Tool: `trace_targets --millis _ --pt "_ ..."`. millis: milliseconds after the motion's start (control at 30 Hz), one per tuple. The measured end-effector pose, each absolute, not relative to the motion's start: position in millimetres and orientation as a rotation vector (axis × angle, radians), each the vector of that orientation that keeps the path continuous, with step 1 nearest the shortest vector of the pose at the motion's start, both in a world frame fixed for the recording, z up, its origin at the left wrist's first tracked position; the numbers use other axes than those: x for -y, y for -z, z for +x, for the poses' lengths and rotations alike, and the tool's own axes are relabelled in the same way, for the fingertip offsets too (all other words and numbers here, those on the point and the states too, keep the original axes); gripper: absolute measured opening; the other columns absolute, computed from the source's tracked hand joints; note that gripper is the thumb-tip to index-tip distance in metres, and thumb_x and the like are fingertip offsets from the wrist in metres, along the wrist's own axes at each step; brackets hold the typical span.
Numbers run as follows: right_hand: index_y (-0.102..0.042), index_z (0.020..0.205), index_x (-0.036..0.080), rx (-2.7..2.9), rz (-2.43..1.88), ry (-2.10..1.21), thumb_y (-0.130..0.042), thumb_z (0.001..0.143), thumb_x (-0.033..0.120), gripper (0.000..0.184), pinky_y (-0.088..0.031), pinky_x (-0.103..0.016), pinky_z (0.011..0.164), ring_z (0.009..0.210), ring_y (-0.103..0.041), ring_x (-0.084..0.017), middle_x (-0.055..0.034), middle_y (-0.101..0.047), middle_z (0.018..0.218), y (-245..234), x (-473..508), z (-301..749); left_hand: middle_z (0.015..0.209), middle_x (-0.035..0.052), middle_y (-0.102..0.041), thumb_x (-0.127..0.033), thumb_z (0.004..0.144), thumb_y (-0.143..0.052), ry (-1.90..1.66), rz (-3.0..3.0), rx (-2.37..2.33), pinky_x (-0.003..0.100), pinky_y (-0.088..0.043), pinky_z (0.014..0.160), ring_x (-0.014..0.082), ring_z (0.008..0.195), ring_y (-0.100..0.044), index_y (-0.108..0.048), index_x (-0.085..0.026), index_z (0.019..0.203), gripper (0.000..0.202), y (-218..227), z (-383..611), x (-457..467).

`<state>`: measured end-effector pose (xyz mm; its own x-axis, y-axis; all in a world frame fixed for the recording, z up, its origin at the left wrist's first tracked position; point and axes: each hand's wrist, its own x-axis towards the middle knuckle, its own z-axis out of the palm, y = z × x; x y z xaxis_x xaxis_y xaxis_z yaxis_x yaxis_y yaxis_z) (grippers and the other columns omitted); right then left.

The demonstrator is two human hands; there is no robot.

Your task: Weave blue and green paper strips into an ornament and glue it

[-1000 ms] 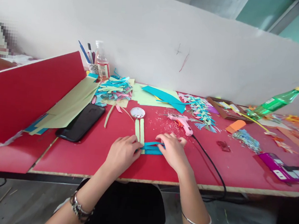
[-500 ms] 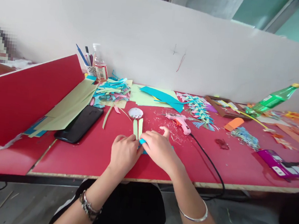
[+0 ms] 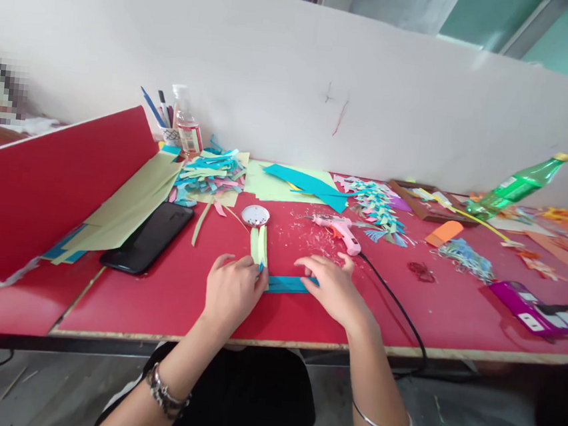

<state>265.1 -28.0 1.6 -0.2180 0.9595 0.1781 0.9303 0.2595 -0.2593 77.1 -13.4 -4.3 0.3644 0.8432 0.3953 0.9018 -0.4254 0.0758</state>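
Observation:
My left hand (image 3: 235,289) is closed at the spot where pale green paper strips (image 3: 259,243) and a blue paper strip (image 3: 287,284) meet on the table. A bit of blue shows between its thumb and fingers. The green strips point away from me, while the blue one runs to the right. Over the right end of the blue strip, my right hand (image 3: 334,288) is open with curved fingers apart. Whether its fingertips touch the paper I cannot tell. Just beyond the green strips sits a small round white dish (image 3: 255,215) with tiny bits in it.
A pink glue gun (image 3: 340,230) lies right of centre, its black cord running over the front edge. A phone (image 3: 148,237) and a red board (image 3: 60,185) are at left. Paper scraps (image 3: 210,172), a green bottle (image 3: 522,186) and a purple power strip (image 3: 528,309) surround the work.
My right hand has let go near my left hand and moved right along the blue strip, uncovering it. My left hand stays at the joint of the strips.

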Motion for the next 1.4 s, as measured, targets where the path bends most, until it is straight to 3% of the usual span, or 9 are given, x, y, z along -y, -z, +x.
trace_targets --millis 233,367,567,767,1067,1200,1400 --pt "-0.054 0.100 0.027 2.119 -1.712 -0.467 -0.044 0.079 0.024 0.023 -0.035 -0.034 0.079 0.063 -0.053 -0.012 0.0045 -0.057 0.064 -14.5 30.1 267.3 0.057 0.0021 -0.059 -0.028 0.083 -0.037 0.586 -2.453 1.565 0.032 -0.037 0.078 0.0138 0.053 -0.055 -0.062 -0.018 0.059 0.036 5.9 76.1 13.0" --pt "-0.058 0.095 0.026 2.126 -1.596 -0.690 -0.048 0.078 0.030 0.020 -0.038 -0.025 0.066 0.063 -0.052 -0.012 0.0041 -0.056 0.063 -20.7 31.6 272.9 0.056 0.0018 -0.059 -0.028 0.083 -0.038 0.611 -2.447 1.545 0.031 -0.038 0.076 0.0136 0.052 -0.055 -0.062 -0.018 0.058 0.036 5.8 75.7 13.7" --pt "-0.059 0.079 0.022 2.070 -1.677 -0.614 -0.048 0.078 0.024 0.011 -0.037 -0.027 0.070 0.061 -0.052 -0.011 0.0035 -0.058 0.059 -29.4 29.3 270.5 0.054 0.0013 -0.058 -0.028 0.081 -0.041 0.640 -2.417 1.528 0.030 -0.038 0.072 0.0136 0.050 -0.054 -0.061 -0.018 0.056 0.034 6.8 75.8 13.1" --pt "-0.055 0.085 0.020 1.793 -1.295 -1.041 -0.046 0.078 0.027 0.013 -0.041 -0.022 0.058 0.060 -0.050 -0.009 0.0003 -0.058 0.080 -25.1 21.9 256.1 0.053 0.0010 -0.058 -0.027 0.080 -0.043 0.680 -2.396 1.488 0.029 -0.038 0.067 0.0141 0.049 -0.054 -0.060 -0.019 0.055 0.031 8.6 76.1 11.9" --pt "-0.054 0.080 0.019 1.630 -1.113 -1.190 -0.047 0.076 0.020 0.008 -0.042 -0.025 0.072 0.077 -0.053 -0.012 0.0013 -0.055 0.077 -7.3 9.1 214.1 0.060 0.0022 -0.060 -0.025 0.079 -0.044 0.684 -2.446 1.445 0.032 -0.040 0.074 0.0154 0.054 -0.056 -0.061 -0.017 0.065 0.023 12.1 75.3 12.0" --pt "-0.053 0.086 0.020 1.676 -1.132 -1.143 -0.045 0.077 0.019 0.012 -0.039 -0.026 0.075 0.080 -0.052 -0.012 0.0007 -0.056 0.083 -4.6 10.9 211.3 0.063 0.0041 -0.062 -0.023 0.077 -0.044 0.696 -2.471 1.455 0.035 -0.038 0.080 0.0159 0.056 -0.057 -0.060 -0.016 0.066 0.021 12.6 74.5 11.8" --pt "-0.044 0.100 0.023 1.573 -1.082 -1.227 -0.040 0.079 0.016 0.023 -0.039 -0.024 0.067 0.070 -0.050 -0.010 0.0034 -0.049 0.071 1.2 10.7 211.8 0.060 0.0024 -0.062 -0.030 0.076 -0.047 0.777 -2.502 1.454 0.038 -0.036 0.085 0.0166 0.056 -0.058 -0.060 -0.018 0.067 0.020 11.5 75.3 13.5"
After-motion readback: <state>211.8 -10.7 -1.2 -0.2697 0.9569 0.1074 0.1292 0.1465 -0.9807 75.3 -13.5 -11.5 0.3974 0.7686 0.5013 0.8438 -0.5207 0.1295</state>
